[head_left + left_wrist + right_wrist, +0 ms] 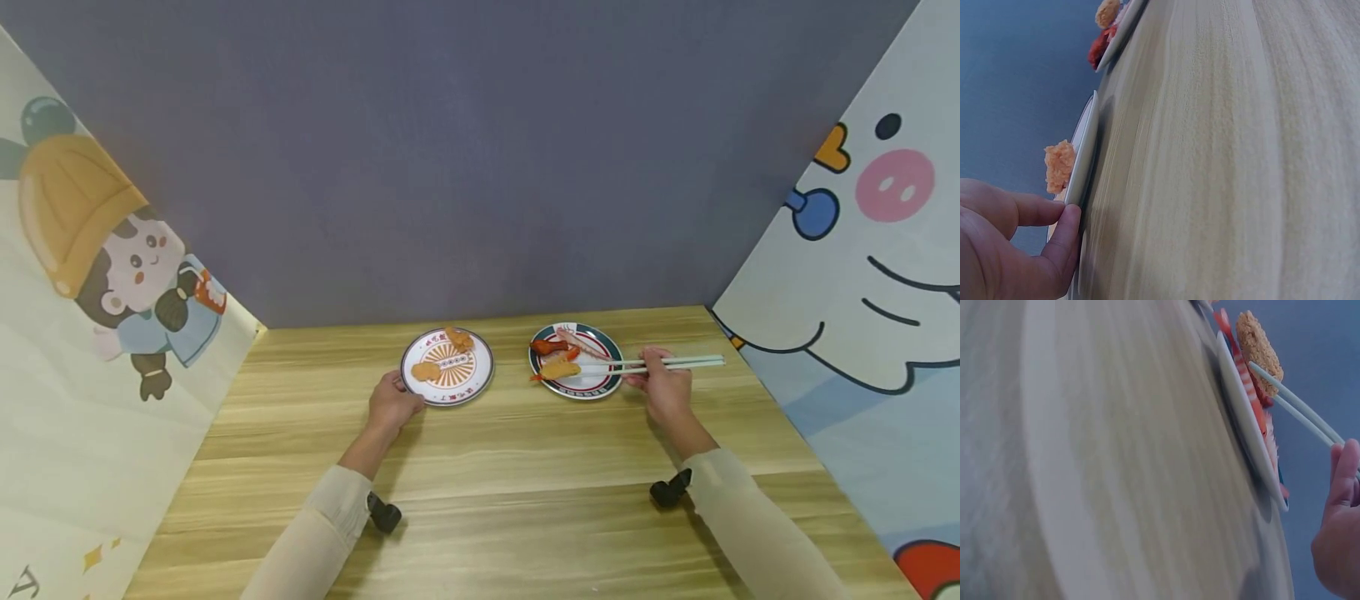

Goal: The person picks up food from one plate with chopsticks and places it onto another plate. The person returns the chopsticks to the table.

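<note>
My left hand (pixel 393 404) pinches the near-left rim of a white plate (pixel 480 377) with a red sunburst print, thumb and finger at its edge in the left wrist view. Two fried golden-brown pieces, one (pixel 426 371) near the hand and one (pixel 459 339) at the back, lie on it. With my right hand (pixel 666 390) I grip pale green chopsticks (pixel 693 362). Their tips meet a breaded fried piece (pixel 1259 350), which sits high over a green-rimmed plate (pixel 613 342). A red-striped shrimp (pixel 1249 387) and a red-brown drumstick-shaped piece (pixel 547 347) are on that plate too.
Both plates stand toward the back of a wood-grain table (pixel 510 475), with a gap between them. A grey-blue panel (pixel 480 167) rises behind, and cartoon-printed walls (pixel 67 433) flank both sides. Each wrist wears a small black camera.
</note>
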Available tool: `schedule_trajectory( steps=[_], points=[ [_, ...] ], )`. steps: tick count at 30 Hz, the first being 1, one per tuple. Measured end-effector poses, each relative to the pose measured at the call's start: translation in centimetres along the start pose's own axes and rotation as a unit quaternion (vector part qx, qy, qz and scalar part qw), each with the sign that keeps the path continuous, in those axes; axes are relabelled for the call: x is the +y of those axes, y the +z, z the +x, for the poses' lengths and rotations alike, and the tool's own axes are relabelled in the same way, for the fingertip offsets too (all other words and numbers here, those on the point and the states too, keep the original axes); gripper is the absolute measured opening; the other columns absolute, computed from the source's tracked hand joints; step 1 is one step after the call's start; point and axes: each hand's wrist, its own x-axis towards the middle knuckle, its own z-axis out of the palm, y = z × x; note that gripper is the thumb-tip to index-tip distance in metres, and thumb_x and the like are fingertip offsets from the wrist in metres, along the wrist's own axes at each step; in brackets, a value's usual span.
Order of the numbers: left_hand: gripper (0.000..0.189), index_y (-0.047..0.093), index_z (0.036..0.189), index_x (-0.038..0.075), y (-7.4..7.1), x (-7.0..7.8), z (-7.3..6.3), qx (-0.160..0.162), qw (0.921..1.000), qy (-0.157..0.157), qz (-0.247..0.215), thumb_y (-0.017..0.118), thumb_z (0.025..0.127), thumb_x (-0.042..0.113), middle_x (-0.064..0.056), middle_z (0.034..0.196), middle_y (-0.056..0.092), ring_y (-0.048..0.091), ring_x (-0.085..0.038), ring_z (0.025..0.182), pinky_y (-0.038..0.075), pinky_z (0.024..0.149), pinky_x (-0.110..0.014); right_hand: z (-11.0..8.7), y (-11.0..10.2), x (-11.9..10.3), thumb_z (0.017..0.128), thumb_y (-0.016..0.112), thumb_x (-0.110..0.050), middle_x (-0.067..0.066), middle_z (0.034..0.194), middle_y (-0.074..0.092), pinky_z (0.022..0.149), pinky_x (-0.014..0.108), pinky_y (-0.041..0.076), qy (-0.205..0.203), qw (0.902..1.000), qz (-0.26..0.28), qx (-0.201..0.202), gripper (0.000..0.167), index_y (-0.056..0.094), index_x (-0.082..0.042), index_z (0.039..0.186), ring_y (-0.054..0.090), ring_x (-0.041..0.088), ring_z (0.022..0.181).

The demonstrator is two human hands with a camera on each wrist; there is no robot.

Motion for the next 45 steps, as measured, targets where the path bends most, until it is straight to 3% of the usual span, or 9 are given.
schedule_trajectory(
  steps=[5, 16, 24, 39, 45],
  points=[
    [0.085, 0.038, 0.153, 0.000, 0.0, 0.1, 0.1, -0.001, 1.0000, -0.004, 0.002, 0.072, 0.075, -0.006, -0.025, 0.129, 0.063, 0.068, -0.024, 0.092, 0.061, 0.067, -0.021, 0.0, -0.5, 0.0, 0.104, 0.056, -0.018, 0.004, 0.071, 0.070, 0.047, 0.023, 0.060, 0.001, 1.0000, -0.004, -0.002, 0.019, 0.064, -0.002, 0.096, 0.070, 0.014, 0.052],
    [0.086, 0.038, 0.153, 0.001, 0.0, 0.0, 0.1, 0.005, 0.9999, -0.010, 0.002, 0.072, 0.074, -0.008, -0.026, 0.131, 0.062, 0.067, -0.026, 0.096, 0.061, 0.068, -0.021, 0.1, -1.5, -1.0, 0.105, 0.053, -0.018, 0.003, 0.075, 0.071, 0.045, 0.024, 0.059, -0.023, 0.9973, 0.027, -0.065, 0.022, 0.064, -0.001, 0.095, 0.073, 0.017, 0.056],
    [0.087, 0.038, 0.153, 0.001, 0.1, -0.4, 0.3, 0.004, 0.9999, -0.009, 0.010, 0.072, 0.074, -0.006, -0.025, 0.129, 0.061, 0.065, -0.024, 0.093, 0.059, 0.066, -0.019, 0.0, -1.6, -1.1, 0.105, 0.053, -0.019, 0.003, 0.077, 0.071, 0.044, 0.023, 0.057, -0.017, 0.9958, 0.051, -0.075, 0.022, 0.065, -0.006, 0.092, 0.072, 0.017, 0.055],
    [0.087, 0.037, 0.153, 0.000, 0.1, 0.0, 0.2, 0.002, 1.0000, -0.007, 0.006, 0.073, 0.074, -0.007, -0.026, 0.132, 0.061, 0.067, -0.027, 0.098, 0.061, 0.070, -0.022, -0.6, 2.0, -0.4, 0.105, 0.053, -0.017, 0.003, 0.070, 0.070, 0.044, 0.021, 0.056, -0.004, 0.9959, 0.059, -0.069, 0.022, 0.065, -0.011, 0.088, 0.070, 0.013, 0.053],
    [0.088, 0.037, 0.153, 0.000, 0.2, 0.1, 0.3, 0.000, 0.9999, -0.010, 0.007, 0.073, 0.073, -0.007, -0.026, 0.132, 0.061, 0.067, -0.026, 0.095, 0.061, 0.070, -0.021, -1.0, 4.0, 0.1, 0.105, 0.053, -0.019, 0.004, 0.070, 0.071, 0.045, 0.020, 0.056, -0.004, 0.9964, 0.041, -0.074, 0.021, 0.062, -0.004, 0.095, 0.070, 0.012, 0.054]
  ],
)
